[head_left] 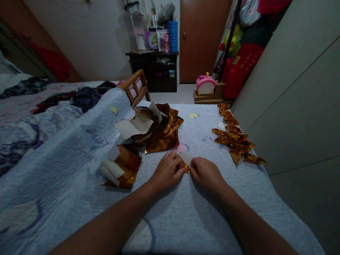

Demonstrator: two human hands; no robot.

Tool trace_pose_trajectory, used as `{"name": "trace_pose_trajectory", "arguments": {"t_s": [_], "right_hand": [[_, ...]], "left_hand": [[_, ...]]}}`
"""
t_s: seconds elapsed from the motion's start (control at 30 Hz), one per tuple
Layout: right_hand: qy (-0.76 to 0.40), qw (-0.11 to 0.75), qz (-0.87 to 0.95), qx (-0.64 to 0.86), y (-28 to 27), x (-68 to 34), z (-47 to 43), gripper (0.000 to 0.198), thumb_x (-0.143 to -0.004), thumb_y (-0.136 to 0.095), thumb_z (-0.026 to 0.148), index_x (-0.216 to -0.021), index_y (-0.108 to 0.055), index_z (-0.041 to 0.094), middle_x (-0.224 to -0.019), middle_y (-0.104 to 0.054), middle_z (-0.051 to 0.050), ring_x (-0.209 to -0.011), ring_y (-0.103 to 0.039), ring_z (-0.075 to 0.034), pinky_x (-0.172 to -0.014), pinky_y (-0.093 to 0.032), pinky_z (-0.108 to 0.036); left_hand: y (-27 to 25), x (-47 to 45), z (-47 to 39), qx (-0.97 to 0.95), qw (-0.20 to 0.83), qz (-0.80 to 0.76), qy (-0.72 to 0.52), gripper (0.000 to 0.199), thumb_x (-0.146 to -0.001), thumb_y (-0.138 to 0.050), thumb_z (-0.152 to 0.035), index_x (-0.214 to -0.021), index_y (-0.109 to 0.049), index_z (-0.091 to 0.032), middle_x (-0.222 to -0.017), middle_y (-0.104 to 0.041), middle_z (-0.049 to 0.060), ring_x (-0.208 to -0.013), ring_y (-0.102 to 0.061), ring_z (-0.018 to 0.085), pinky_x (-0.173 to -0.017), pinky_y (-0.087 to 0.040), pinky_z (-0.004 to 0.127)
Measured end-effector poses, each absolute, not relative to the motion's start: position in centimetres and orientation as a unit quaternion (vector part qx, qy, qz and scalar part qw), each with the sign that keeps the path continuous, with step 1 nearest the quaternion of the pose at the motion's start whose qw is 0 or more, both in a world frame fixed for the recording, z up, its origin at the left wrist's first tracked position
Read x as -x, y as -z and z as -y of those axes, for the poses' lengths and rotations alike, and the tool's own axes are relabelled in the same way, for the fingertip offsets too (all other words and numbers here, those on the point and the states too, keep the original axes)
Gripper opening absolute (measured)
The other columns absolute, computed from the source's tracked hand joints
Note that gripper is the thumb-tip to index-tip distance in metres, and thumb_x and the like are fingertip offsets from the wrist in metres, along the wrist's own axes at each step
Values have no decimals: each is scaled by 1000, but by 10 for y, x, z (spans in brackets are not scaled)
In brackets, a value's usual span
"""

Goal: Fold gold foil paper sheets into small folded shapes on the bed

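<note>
Between my two hands lies a sheet of gold foil paper (186, 159), its white back showing and its near edge folded over in gold. My left hand (168, 170) grips its left side, thumb and fingers pinched together. At the right side, my right hand (206, 174) pinches the same sheet with curled fingers. Left of my hands, a few curled gold foil sheets (127, 166) lie on the quilt. Beyond them sits a fanned stack of gold foil paper (162, 143) with some white backs turned up. Several folded gold foil pieces (233, 138) lie in a row to the right.
A pale blue quilt (170, 226) covers the bed under my arms. Rumpled clothes (86, 97) lie at the left. A wooden chair back (136, 88) rises at the far edge. A pink toy (205, 85) stands beyond the bed, and a cabinet wall (294, 88) borders the right side.
</note>
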State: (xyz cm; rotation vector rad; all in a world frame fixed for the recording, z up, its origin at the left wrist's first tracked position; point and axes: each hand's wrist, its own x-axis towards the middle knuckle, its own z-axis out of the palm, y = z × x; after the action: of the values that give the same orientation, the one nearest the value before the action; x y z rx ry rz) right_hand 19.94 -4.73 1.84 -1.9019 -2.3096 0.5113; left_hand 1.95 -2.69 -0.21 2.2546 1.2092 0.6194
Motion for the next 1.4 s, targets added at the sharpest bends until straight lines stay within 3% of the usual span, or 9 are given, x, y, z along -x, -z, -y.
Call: {"name": "trace_pose_trajectory", "arguments": {"t_s": [1.4], "right_hand": [[-155,32,768,621,-22,-198,49,20,-98,-52,25,-92,-69,17,-93,-73,-9,-86,-64,-21,-70,-36,-30]], "left_hand": [[1,-18,27,-840,241,-442,-201,13,-92,-62,-27,-82,-58,-20,-95,-56,4,-95,-50,23,-84,-42,36]]}}
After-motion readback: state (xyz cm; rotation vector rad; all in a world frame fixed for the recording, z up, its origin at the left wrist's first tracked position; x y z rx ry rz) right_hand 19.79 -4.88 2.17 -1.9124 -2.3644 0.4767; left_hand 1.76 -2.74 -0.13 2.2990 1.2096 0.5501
